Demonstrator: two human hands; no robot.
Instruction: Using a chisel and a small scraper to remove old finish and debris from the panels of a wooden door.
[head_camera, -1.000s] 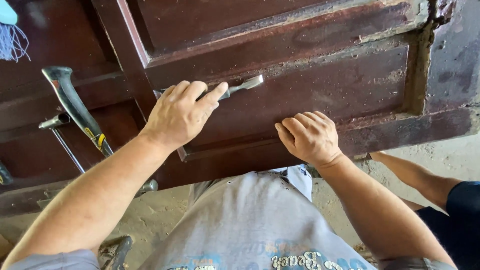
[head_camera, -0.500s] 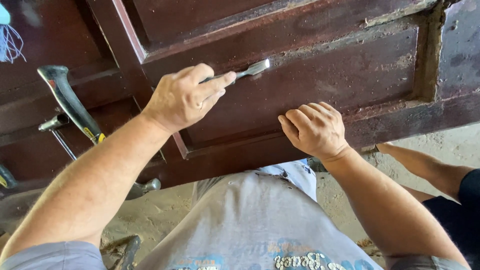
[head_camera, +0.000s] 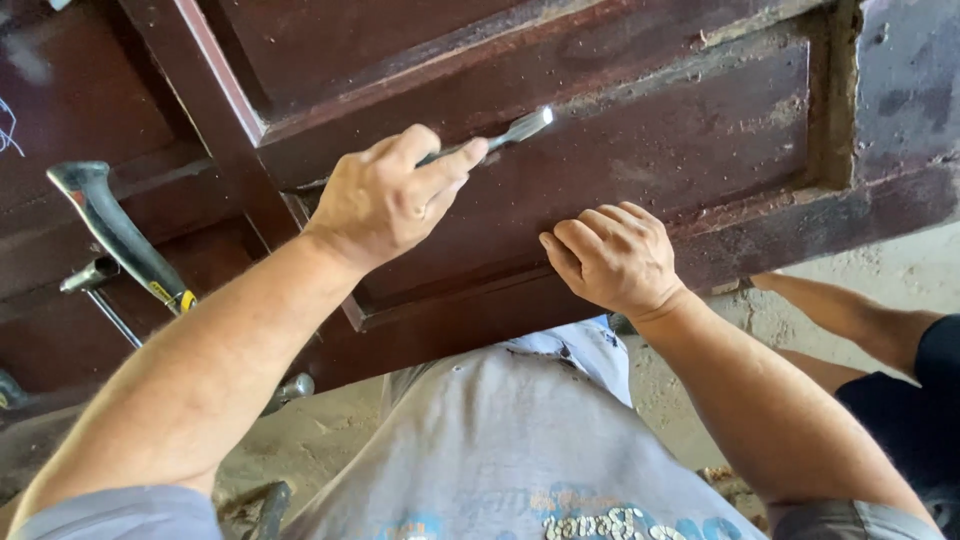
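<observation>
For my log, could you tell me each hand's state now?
Left hand: closed, holding a chisel.
Right hand: holding nothing, resting on the door.

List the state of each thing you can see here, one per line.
Left hand: closed around a metal chisel, blade against the door.
Right hand: empty, resting flat on the wooden door.
Wooden door: lying flat, dark red finish scraped bare along the panel edges.
Hammer: lying untouched on the door.

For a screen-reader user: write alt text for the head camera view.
A person's left hand holds a metal chisel against a dark red-brown wooden door panel, while the right hand rests flat on the panel. A hammer with a black handle lies to the left, and another person's arm shows at the right.
</observation>
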